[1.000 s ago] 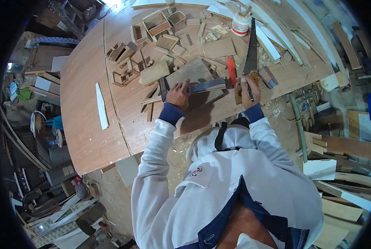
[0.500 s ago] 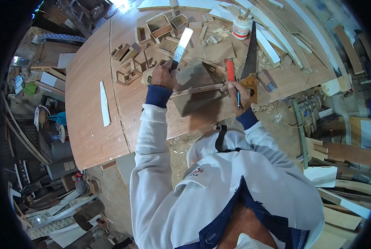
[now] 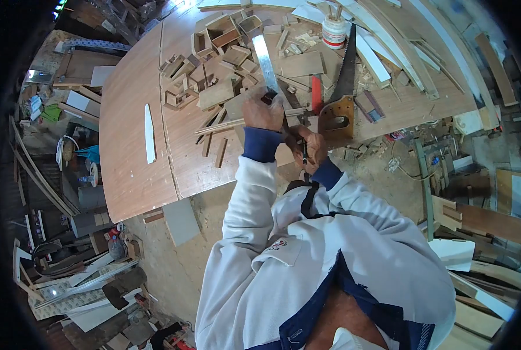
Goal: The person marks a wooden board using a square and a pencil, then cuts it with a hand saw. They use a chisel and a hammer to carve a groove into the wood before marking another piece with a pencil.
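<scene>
Nearer each other than half a second earlier, our left hand [image 3: 262, 109] and right hand [image 3: 312, 146] met the lens at the table's [image 3: 131, 134] near edge. Beside wooden strips [image 3: 220, 153], our left fingers closed around a metal-bladed tool [image 3: 264, 58], pointing away; our right gripped a pen [image 3: 304, 153]. Farther right lay a red object [image 3: 316, 93] and a handsaw [image 3: 344, 84].

No lettering can be read. The label [image 3: 334, 41] on the jar [image 3: 334, 27] toward the far edge of the bench [image 3: 129, 140] and the shirt's emblem [image 3: 278, 245] are too small.
</scene>
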